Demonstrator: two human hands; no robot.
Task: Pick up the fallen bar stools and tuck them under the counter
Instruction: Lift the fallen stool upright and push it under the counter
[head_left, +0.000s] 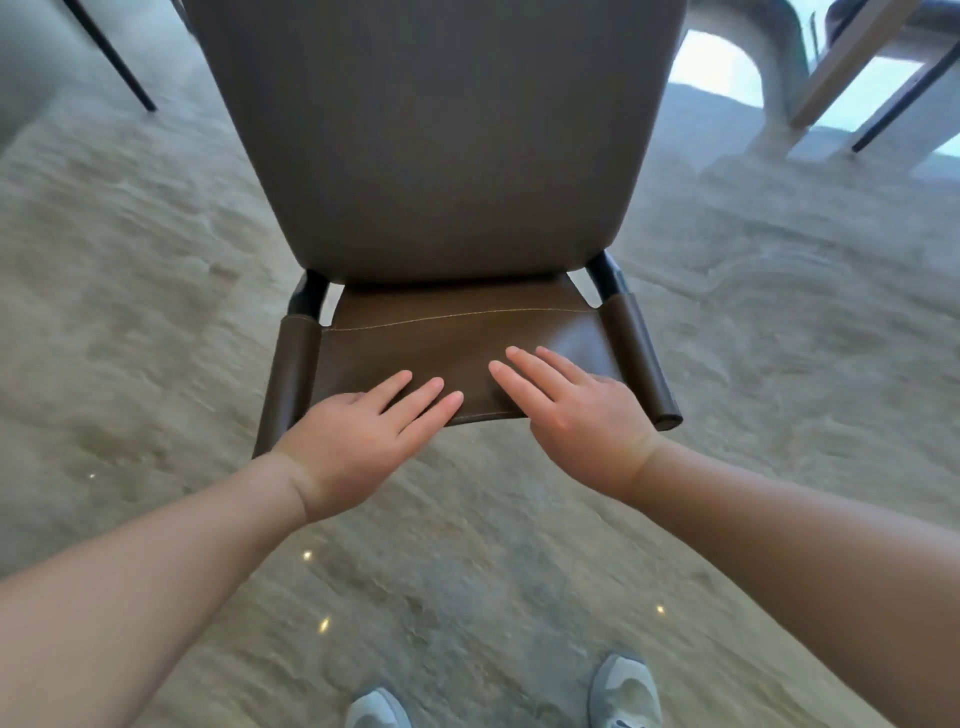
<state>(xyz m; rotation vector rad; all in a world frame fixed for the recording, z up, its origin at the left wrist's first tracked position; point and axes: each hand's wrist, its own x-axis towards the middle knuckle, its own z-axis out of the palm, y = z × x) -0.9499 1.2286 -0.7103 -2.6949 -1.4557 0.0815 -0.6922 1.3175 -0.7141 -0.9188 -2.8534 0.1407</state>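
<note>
A stool (436, 156) with a grey-brown padded seat and a brown leather backrest (431, 343) stands right in front of me, filling the upper middle of the view. The backrest is nearest to me, the seat stretches away beyond it. My left hand (358, 441) rests flat on the left part of the backrest's top edge, fingers spread. My right hand (571, 410) lies flat on the right part of the same edge, fingers extended. Neither hand is curled around the backrest. The stool's legs are hidden below the seat.
The floor (779, 312) is glossy beige stone. A thin dark furniture leg (119, 67) slants at the upper left. At the upper right stand a pale curved base (779, 78) and another dark leg (904, 104). My shoes (623, 691) show at the bottom edge.
</note>
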